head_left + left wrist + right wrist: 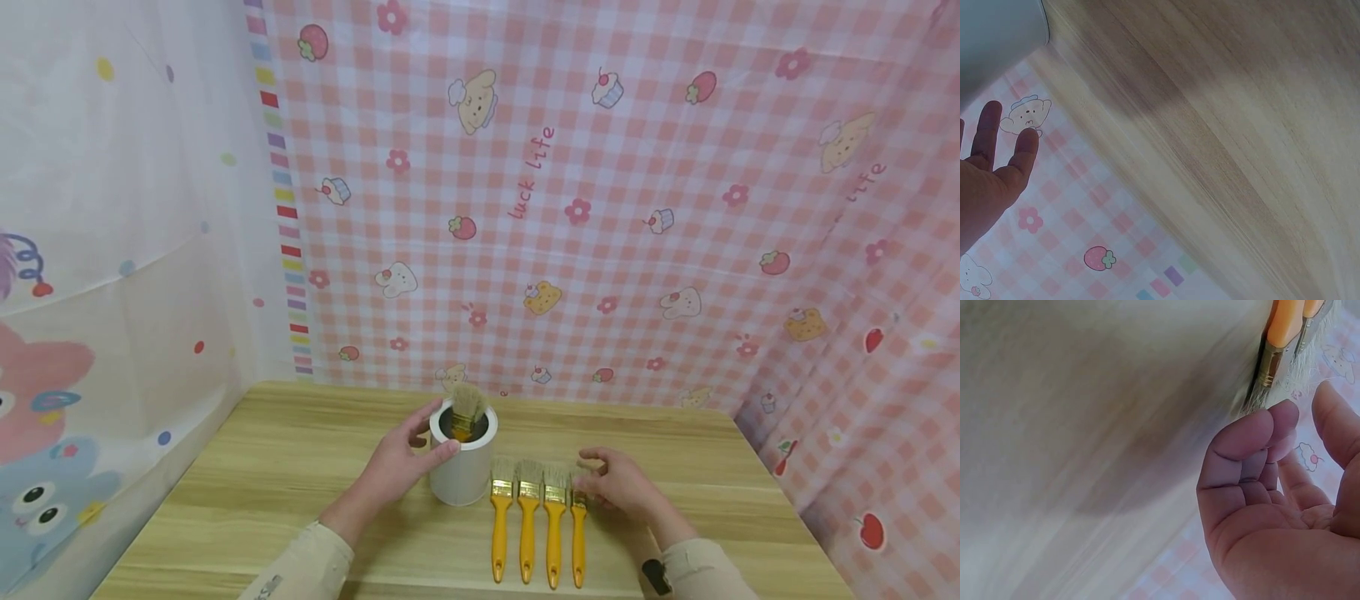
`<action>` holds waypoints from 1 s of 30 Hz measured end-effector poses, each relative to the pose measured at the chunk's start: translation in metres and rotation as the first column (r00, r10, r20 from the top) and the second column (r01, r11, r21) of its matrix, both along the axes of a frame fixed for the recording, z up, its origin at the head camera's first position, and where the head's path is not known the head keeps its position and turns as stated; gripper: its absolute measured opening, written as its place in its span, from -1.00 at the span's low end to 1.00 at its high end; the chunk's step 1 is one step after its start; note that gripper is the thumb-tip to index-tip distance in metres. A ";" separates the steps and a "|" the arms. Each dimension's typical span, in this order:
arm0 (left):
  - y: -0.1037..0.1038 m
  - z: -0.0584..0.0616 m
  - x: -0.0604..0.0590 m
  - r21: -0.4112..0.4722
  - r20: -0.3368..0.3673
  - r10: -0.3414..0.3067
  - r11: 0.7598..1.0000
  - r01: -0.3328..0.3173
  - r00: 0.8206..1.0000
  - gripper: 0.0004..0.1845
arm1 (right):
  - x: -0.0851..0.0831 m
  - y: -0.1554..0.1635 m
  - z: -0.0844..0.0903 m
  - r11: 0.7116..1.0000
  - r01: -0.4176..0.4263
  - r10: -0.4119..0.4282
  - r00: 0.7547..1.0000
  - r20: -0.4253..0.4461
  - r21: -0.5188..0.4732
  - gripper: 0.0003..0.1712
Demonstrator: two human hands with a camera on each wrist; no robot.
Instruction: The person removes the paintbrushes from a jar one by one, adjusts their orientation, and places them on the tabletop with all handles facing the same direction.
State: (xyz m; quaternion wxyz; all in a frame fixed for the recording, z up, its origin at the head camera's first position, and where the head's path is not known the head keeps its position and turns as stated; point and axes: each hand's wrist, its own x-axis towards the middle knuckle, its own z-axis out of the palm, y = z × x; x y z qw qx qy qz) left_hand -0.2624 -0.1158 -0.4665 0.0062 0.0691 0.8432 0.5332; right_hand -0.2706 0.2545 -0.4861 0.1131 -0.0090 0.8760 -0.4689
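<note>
Head view: the left hand (pixel 397 460) grips the white can (pixel 459 479) from its nine o'clock, thumb in front; a brush (pixel 467 404) stands inside, bristles up. Four brushes (pixel 528 521) lie on the worktop (pixel 262 467) toward the can's four o'clock, the relaxed right hand (pixel 624 483) beside the rightmost.

Left wrist: the can shows at eleven o'clock; contact seems hard to judge.

Right wrist: bristles at two o'clock, near bent fingers.

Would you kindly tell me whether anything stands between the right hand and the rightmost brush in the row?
Nothing visible does: the right hand is right at the bristle end of the rightmost brush, and the other three brushes lie on its far side, toward the white can.
</note>
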 end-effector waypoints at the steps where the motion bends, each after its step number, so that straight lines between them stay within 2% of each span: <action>1: 0.000 0.000 0.000 0.000 0.001 0.000 1.000 0.000 1.000 -0.14 | 0.000 0.000 0.000 1.000 -0.003 0.003 1.000 0.000 -0.001 -0.26; 17: -0.001 0.000 -0.001 -0.005 0.006 0.002 1.000 -0.002 1.000 -0.15 | -0.001 -0.001 0.002 1.000 -0.026 0.027 0.999 0.026 -0.012 -0.31; 30: 0.000 -0.001 -0.001 -0.003 -0.002 0.000 1.000 0.000 1.000 -0.16 | 0.000 -0.006 0.004 0.999 -0.050 0.050 0.999 0.004 -0.006 -0.32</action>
